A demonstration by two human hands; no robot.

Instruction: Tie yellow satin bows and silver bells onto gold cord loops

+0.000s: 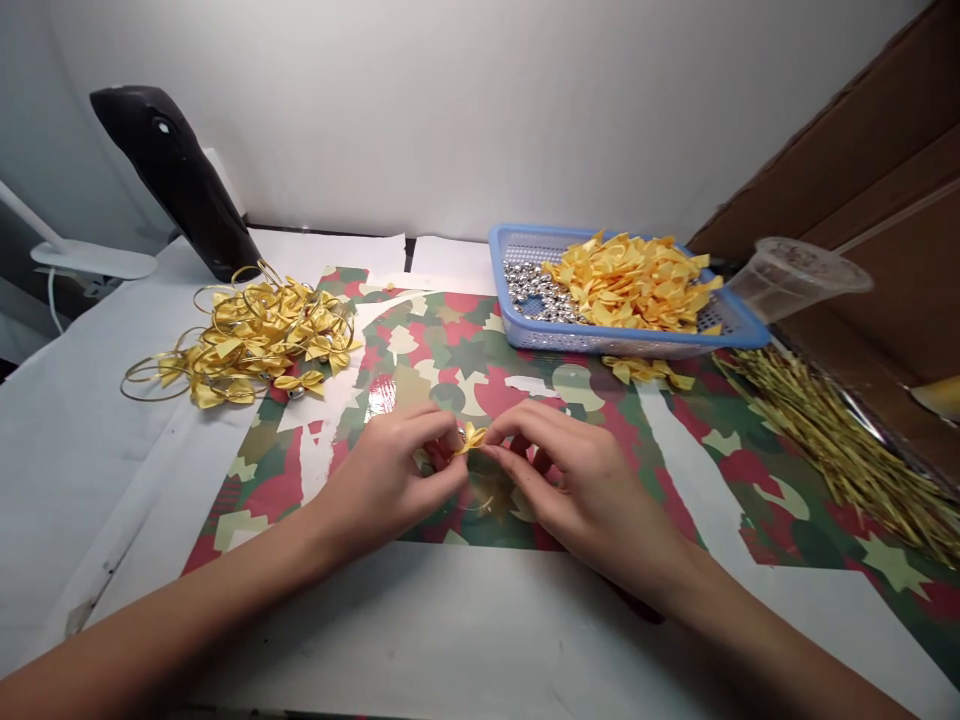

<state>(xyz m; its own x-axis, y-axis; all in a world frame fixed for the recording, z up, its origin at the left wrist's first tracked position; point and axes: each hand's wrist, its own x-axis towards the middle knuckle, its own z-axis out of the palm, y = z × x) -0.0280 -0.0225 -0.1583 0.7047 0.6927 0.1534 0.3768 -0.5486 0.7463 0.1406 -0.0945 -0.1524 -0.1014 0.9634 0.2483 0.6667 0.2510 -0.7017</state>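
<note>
My left hand (pixel 405 460) and my right hand (pixel 581 480) meet over the patterned paper, each closed in a pinch on a small yellow ribbon bow (pixel 472 437). The bow sits between my fingertips, partly covered by them. Below it a thin gold wire loop (pixel 480 507) shows faintly; whether it joins the bow I cannot make out. To the left lies a pile of yellow bows with gold wire loops (pixel 255 340), a silver bell or bead showing on one. At the back right, a blue plastic basket (pixel 637 342) holds loose yellow bows (pixel 637 285) and small silver balls (pixel 536 292).
A black bottle-like object (pixel 176 175) leans at the back left, near a white lamp base (pixel 94 258). Gold wire stems (pixel 847 450) lie at right, below a clear plastic cup (pixel 799 280) and a cardboard box (pixel 885 170). Several bows (pixel 646 371) rest before the basket.
</note>
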